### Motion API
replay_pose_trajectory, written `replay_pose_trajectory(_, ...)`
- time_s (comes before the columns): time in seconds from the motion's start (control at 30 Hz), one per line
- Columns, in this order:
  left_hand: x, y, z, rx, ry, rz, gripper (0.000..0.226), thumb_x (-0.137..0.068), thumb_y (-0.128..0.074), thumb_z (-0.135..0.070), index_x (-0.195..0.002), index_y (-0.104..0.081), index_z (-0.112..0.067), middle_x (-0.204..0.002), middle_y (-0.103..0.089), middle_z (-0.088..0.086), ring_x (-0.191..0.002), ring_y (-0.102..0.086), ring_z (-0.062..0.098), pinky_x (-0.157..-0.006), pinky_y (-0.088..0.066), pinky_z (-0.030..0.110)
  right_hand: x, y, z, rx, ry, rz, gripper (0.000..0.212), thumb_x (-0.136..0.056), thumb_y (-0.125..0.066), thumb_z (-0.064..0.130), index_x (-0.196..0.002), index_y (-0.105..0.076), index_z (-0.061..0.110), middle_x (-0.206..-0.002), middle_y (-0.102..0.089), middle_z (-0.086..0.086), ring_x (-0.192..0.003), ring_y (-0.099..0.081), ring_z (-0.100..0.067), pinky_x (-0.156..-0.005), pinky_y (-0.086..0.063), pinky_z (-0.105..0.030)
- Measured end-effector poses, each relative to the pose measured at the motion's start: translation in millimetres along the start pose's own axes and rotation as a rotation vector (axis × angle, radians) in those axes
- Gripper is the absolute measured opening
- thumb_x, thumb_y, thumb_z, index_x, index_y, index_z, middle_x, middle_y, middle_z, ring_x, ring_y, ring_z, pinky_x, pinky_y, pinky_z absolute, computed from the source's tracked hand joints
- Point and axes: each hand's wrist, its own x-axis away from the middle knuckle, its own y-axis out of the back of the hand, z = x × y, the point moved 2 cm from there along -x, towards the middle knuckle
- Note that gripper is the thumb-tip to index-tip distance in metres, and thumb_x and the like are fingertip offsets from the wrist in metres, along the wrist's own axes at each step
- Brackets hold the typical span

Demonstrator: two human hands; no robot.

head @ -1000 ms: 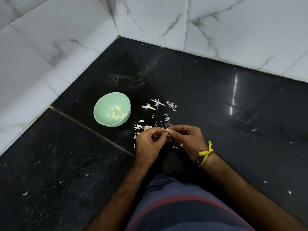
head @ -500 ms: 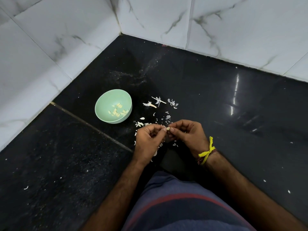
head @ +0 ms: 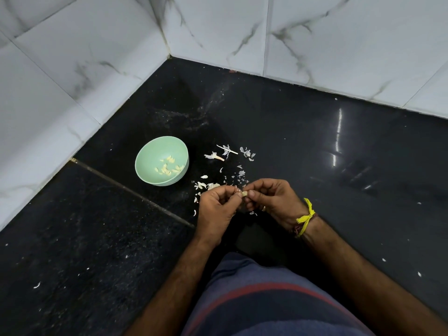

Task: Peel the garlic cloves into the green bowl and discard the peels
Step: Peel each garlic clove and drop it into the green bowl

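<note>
A small pale garlic clove (head: pixel 244 194) is pinched between the fingertips of my left hand (head: pixel 217 209) and my right hand (head: pixel 272 202), low over the black floor. The green bowl (head: pixel 148 177) stands on the floor to the left of my hands and holds several peeled cloves (head: pixel 169 166). White garlic peels (head: pixel 228 163) lie scattered on the floor between the bowl and my hands, some partly hidden under my fingers.
The black polished floor (head: pixel 315 146) meets white marble wall tiles (head: pixel 218 27) in a corner behind the bowl. A yellow thread (head: pixel 306 218) is tied round my right wrist. My knee in striped cloth (head: pixel 266 299) fills the lower middle. Stray peel flakes (head: pixel 36 284) dot the floor.
Both hands have stayed together on the clove with only small finger movements. The view has shifted slightly; the bowl and peels have not moved.
</note>
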Motion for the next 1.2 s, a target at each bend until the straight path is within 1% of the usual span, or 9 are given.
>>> replay_pose_trajectory(0.1, 0, -4, 0, 0.097, 0.087, -0.011, 0.011, -0.093, -0.058, 0.011, -0.087, -0.066, 0.007, -0.059, -0.068, 0.0, -0.05, -0.06, 0.003, -0.05, -0.047, 0.012, -1, 0, 0, -0.073, -0.053, 0.013, 0.013, -0.081, -0.065, 0.003, -0.087, -0.076, 0.007, -0.074, -0.07, -0.013, -0.062, -0.067, -0.017, -0.063, -0.058, -0.026)
replay_pose_trajectory(0.23, -4, -2, 7, 0.133, 0.166, -0.03, 0.013, -0.094, -0.062, 0.001, -0.084, -0.07, -0.003, -0.069, -0.067, 0.009, -0.059, -0.056, 0.013, -0.056, -0.045, 0.02, 0, 1, -3, -0.096, -0.088, 0.022, 0.014, -0.083, -0.066, 0.007, -0.093, -0.075, 0.006, -0.078, -0.071, -0.013, -0.066, -0.067, -0.019, -0.067, -0.057, -0.028)
replay_pose_trajectory(0.43, -3, 0, 9, 0.093, 0.08, -0.024, 0.013, -0.096, -0.064, -0.005, -0.094, -0.07, 0.005, -0.069, -0.07, 0.006, -0.058, -0.061, 0.007, -0.054, -0.047, 0.016, -4, 1, -4, -0.042, -0.062, -0.024, 0.016, -0.08, -0.07, 0.01, -0.094, -0.07, 0.004, -0.077, -0.069, -0.013, -0.065, -0.065, -0.02, -0.067, -0.056, -0.03)
replay_pose_trajectory(0.6, -5, 2, 12, 0.117, 0.082, -0.033, 0.008, -0.094, -0.065, -0.002, -0.093, -0.07, 0.005, -0.067, -0.071, 0.004, -0.057, -0.061, 0.005, -0.054, -0.047, 0.014, -5, 1, -8, -0.08, -0.08, -0.055, 0.019, -0.079, -0.069, 0.008, -0.096, -0.067, -0.001, -0.074, -0.07, -0.013, -0.063, -0.066, -0.019, -0.065, -0.057, -0.027)
replay_pose_trajectory(0.77, -5, -4, 15, 0.116, 0.095, -0.043, 0.015, -0.097, -0.061, -0.001, -0.098, -0.065, 0.014, -0.064, -0.067, 0.002, -0.054, -0.058, 0.004, -0.053, -0.046, 0.014, -5, -2, -10, -0.123, -0.097, -0.073, 0.017, -0.079, -0.067, 0.007, -0.094, -0.066, -0.002, -0.071, -0.069, -0.011, -0.061, -0.065, -0.017, -0.062, -0.056, -0.025)
replay_pose_trajectory(0.93, -6, -9, 17, 0.244, 0.224, -0.008, 0.015, -0.098, -0.058, -0.005, -0.086, -0.068, -0.005, -0.066, -0.065, 0.001, -0.056, -0.054, 0.006, -0.052, -0.041, 0.015, -4, -5, -8, -0.206, -0.114, -0.058, 0.011, -0.08, -0.065, 0.006, -0.09, -0.068, 0.002, -0.069, -0.067, -0.009, -0.06, -0.063, -0.016, -0.062, -0.056, -0.024)
replay_pose_trajectory(1.03, -5, -9, 18, 0.343, 0.291, 0.039, 0.014, -0.099, -0.057, -0.006, -0.089, -0.068, -0.006, -0.069, -0.066, 0.001, -0.058, -0.056, 0.006, -0.053, -0.04, 0.016, -3, -6, -8, -0.262, -0.138, -0.047, 0.01, -0.081, -0.063, 0.006, -0.085, -0.072, 0.007, -0.069, -0.065, -0.008, -0.059, -0.062, -0.014, -0.061, -0.056, -0.023)
replay_pose_trajectory(1.13, -3, -9, 17, 0.254, 0.234, 0.019, 0.015, -0.099, -0.057, -0.005, -0.089, -0.067, -0.003, -0.066, -0.065, 0.0, -0.056, -0.055, 0.005, -0.051, -0.04, 0.015, -2, -5, -10, -0.249, -0.168, -0.036, 0.009, -0.083, -0.064, 0.009, -0.089, -0.07, 0.006, -0.071, -0.065, -0.008, -0.06, -0.062, -0.014, -0.061, -0.055, -0.023)
replay_pose_trajectory(1.2, -3, -8, 17, 0.16, 0.182, -0.036, 0.014, -0.099, -0.057, -0.004, -0.093, -0.067, 0.004, -0.062, -0.064, -0.002, -0.052, -0.055, 0.003, -0.05, -0.043, 0.014, -3, -8, -11, -0.161, -0.138, -0.057, 0.011, -0.083, -0.067, 0.012, -0.091, -0.07, 0.006, -0.075, -0.067, -0.01, -0.063, -0.063, -0.016, -0.061, -0.055, -0.024)
